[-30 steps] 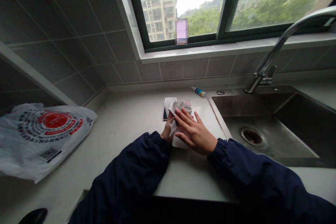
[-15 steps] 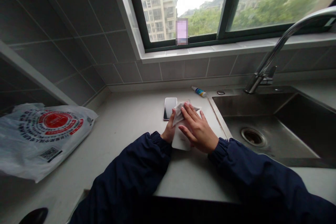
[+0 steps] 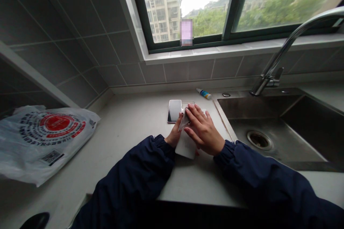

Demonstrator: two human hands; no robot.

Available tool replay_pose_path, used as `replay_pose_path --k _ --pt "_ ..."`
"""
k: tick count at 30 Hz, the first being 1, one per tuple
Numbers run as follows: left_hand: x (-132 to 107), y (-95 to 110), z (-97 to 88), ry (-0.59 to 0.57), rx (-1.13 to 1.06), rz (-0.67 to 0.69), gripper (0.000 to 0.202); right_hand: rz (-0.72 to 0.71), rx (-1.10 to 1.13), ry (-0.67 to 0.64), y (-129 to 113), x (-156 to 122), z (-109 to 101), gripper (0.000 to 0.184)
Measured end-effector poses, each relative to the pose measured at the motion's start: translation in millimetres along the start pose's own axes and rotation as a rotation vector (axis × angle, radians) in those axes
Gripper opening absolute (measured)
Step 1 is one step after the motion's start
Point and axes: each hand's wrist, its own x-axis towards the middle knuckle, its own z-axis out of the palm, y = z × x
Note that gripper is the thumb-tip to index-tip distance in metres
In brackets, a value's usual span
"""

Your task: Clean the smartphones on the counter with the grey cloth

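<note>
My right hand lies on top of a crumpled grey cloth and presses it against a white flat slab, perhaps a tablet or a case. The slab rests on the pale counter. Only part of my left hand shows, since it grips the slab's left edge with the thumb up against the cloth. Just beyond the hands, a phone with a dark glossy screen lies flat on the counter. Both arms wear dark blue sleeves.
A steel sink with a curved tap sits right of the hands. A small tube with a blue cap lies near the back wall. At the left lies a white plastic bag with red print. Grey tiles and a window stand behind.
The cloth has been drawn off the phone and bunched under my right fingers. My right hand slid slightly toward the slab's far left corner. The slab's near end shifted a little.
</note>
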Motion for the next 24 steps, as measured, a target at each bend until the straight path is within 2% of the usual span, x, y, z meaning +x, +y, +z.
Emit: replay_pose_path --k 3,7,11,15,20,24 --pt "3 1 -3.3 0.02 -0.012 -0.021 0.066 0.005 -0.03 -0.034 0 1 -1 0.066" --pt "6 1 -7.0 0.034 -0.055 0.036 0.069 0.008 -0.047 -0.049 -1 1 0 0.066" --pt "8 0 -19.7 -0.007 -0.056 -0.044 0.068 0.014 -0.046 -0.039 -2 1 0 0.066" --pt "11 -1 -28.8 -0.035 -0.065 0.032 0.065 0.031 -0.046 -0.041 -1 1 0 0.063" --pt "11 2 -18.6 -0.035 -0.116 0.109 0.077 0.026 -0.027 -0.064 -3 0 2 0.062" --pt "11 4 -12.5 -0.017 -0.147 0.105 0.079 0.017 -0.006 -0.082 -3 -1 2 0.062"
